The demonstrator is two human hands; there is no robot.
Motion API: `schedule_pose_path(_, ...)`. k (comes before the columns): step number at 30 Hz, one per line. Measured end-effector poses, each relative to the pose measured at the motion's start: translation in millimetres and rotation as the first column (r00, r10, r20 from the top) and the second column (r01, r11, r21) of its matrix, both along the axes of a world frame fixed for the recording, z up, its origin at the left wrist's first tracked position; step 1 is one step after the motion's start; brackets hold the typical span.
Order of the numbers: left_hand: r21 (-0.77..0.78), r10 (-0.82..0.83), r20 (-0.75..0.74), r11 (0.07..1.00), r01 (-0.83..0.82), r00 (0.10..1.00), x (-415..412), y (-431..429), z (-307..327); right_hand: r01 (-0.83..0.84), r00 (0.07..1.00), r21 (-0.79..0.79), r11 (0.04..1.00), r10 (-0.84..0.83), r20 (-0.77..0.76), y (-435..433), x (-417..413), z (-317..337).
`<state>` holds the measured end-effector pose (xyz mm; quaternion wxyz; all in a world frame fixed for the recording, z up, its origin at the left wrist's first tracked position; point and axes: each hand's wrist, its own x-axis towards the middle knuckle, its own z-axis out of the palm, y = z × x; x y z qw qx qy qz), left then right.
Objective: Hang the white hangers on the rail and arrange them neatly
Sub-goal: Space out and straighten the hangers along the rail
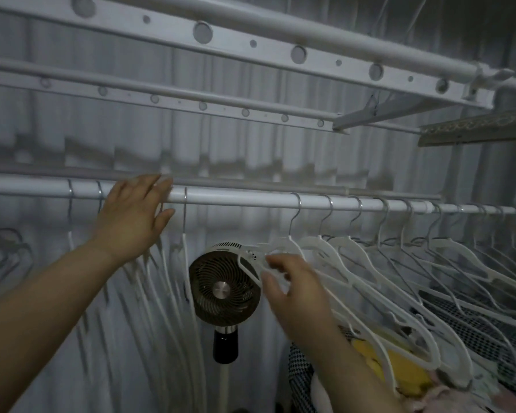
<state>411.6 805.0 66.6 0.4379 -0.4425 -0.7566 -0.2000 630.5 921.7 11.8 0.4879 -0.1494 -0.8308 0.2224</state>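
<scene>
A white rail (239, 199) runs across the view at hand height. Several white hangers (379, 272) hang from it on the right, slanting down to the right. More white hangers (173, 281) hang edge-on at the left, blurred. My left hand (134, 216) is raised in front of the rail, fingers spread, fingertips at the rail, holding nothing. My right hand (292, 290) pinches the left shoulder of the leftmost slanted hanger (252, 271), whose hook is over the rail.
A round fan (224, 289) on a pole stands behind the rail, between the two groups. Above are perforated white bars of a drying rack (251, 52). Clothes, one yellow (399, 371), lie heaped at the lower right. A pale curtain fills the background.
</scene>
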Motion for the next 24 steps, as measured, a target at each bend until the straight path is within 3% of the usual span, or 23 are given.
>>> schedule_pose_path(4,-0.056,0.009,0.005,0.998,-0.008,1.0,-13.2,-10.6,-2.5,-0.181,0.96,-0.263,0.948,0.228,0.163,-32.6,-47.2,-20.6)
schedule_pose_path(8,-0.049,0.003,0.03,0.999,-0.001,1.0,-13.7,-12.2,-2.1,-0.281,0.897,-0.583,0.762,0.425,0.123,-48.0,-71.8,-31.6)
schedule_pose_path(12,-0.05,-0.002,0.022,0.999,0.003,1.0,-13.4,-14.1,-3.0,-0.318,0.854,-0.698,0.642,0.514,0.084,-50.1,-80.3,-36.9)
schedule_pose_path(20,-0.036,0.032,-0.004,0.999,-0.032,0.999,-17.1,-12.2,-4.6,-0.219,0.913,-0.485,0.847,0.353,0.203,-20.8,-54.9,-27.2)
schedule_pose_path(24,-0.017,0.05,-0.02,0.999,-0.051,0.999,-18.2,-8.4,-7.7,-0.159,0.925,-0.517,0.841,0.31,0.219,1.5,-35.5,-23.0)
